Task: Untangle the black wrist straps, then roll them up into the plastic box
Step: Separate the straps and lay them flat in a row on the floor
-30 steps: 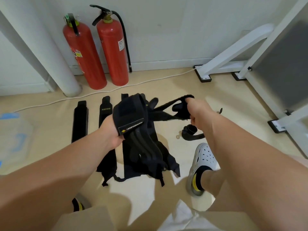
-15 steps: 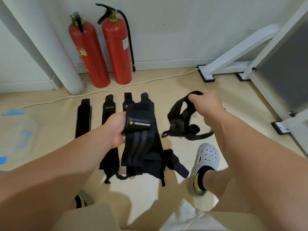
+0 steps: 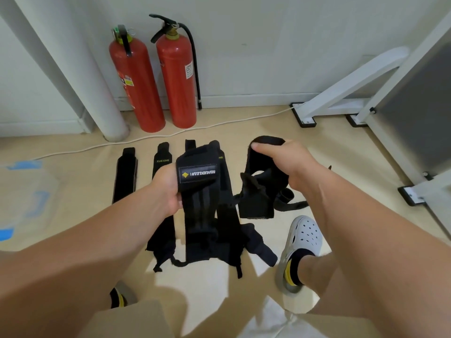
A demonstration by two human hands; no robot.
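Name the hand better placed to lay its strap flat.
Left: the left hand grips the labelled black fabric strap, hanging straight beside the flat black straps; the right hand holds a bunched black strap.

Labelled strap [image 3: 202, 196] is seen as matt black woven cloth, ribbed lengthwise. Its label [image 3: 198, 173] is read as a smooth patch with a slight sheen. Bunched strap [image 3: 258, 184] is shown in the same matt cloth. Fire extinguishers [image 3: 177, 76] are finished in glossy red painted metal. Floor [image 3: 219, 286] is noted as smooth, beige, low sheen. Shoe [image 3: 303, 236] is moulded in matt white perforated plastic. Plastic box [image 3: 26, 191], at the floor's left edge, is made out as translucent.
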